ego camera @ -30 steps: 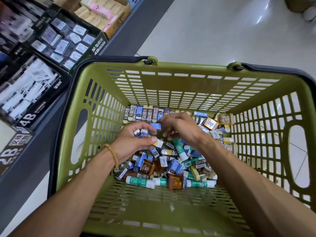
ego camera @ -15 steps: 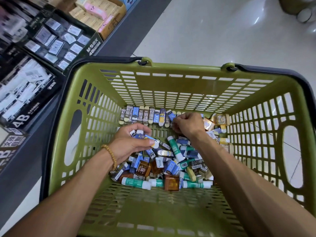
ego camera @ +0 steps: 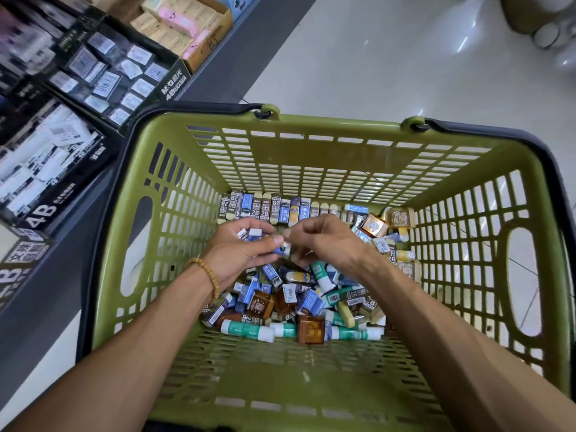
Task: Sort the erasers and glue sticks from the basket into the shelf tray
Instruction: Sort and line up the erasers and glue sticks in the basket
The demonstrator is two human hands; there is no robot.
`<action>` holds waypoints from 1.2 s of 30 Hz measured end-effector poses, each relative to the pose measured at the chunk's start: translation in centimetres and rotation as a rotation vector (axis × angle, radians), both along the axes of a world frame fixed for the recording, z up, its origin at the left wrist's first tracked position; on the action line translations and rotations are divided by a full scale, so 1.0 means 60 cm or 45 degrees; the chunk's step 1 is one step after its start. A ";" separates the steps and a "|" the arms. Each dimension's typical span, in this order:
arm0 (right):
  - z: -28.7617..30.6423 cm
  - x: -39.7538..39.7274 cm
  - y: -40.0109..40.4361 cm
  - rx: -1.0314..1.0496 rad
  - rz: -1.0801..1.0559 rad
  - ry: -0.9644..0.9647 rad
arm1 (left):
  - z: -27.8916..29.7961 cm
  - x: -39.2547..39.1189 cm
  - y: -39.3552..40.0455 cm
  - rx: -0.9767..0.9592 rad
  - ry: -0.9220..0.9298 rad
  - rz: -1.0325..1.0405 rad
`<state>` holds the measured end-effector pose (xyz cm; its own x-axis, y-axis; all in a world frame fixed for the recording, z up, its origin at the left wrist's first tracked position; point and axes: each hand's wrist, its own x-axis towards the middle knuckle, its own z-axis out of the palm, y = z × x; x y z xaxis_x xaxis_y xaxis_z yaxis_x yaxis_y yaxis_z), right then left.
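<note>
A green slatted basket (ego camera: 280, 151) holds a heap of small erasers (ego camera: 280, 294), brown boxes and green-and-white glue sticks (ego camera: 249, 328). A row of erasers (ego camera: 265, 205) stands against its far wall. My left hand (ego camera: 240, 254) hovers over the heap and holds a bunch of blue-and-white erasers (ego camera: 254, 233). My right hand (ego camera: 324, 241) is beside it, its thumb and finger at one small eraser (ego camera: 284, 248) at the edge of that bunch. Both hands touch that eraser.
Dark shelf trays of 4B and 2B erasers (ego camera: 56, 169) stand at the left, with a further tray (ego camera: 121, 73) and a cardboard box of pink items (ego camera: 187, 23) behind. Pale tiled floor (ego camera: 389, 57) lies beyond the basket.
My right hand came back from the far row of erasers to my left hand and now meets it at an eraser. My left hand stayed over the heap with its bunch.
</note>
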<state>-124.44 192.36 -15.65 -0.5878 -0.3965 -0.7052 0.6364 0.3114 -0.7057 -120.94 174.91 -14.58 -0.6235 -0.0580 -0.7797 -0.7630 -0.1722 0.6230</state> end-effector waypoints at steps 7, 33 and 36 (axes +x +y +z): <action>0.000 -0.001 0.021 -0.106 0.015 -0.066 | 0.004 0.007 0.003 -0.119 0.072 -0.209; -0.076 -0.040 0.019 0.777 -0.067 0.421 | -0.002 0.001 0.013 -0.001 -0.004 -0.128; -0.066 -0.036 0.022 0.783 -0.102 0.481 | -0.003 0.000 0.014 -0.018 0.005 -0.104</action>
<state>-126.59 193.68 -19.62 -0.8458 0.0614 -0.5299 0.4218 0.6853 -0.5938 -120.97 175.77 -14.77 -0.6295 -0.0182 -0.7768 -0.7718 -0.1007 0.6278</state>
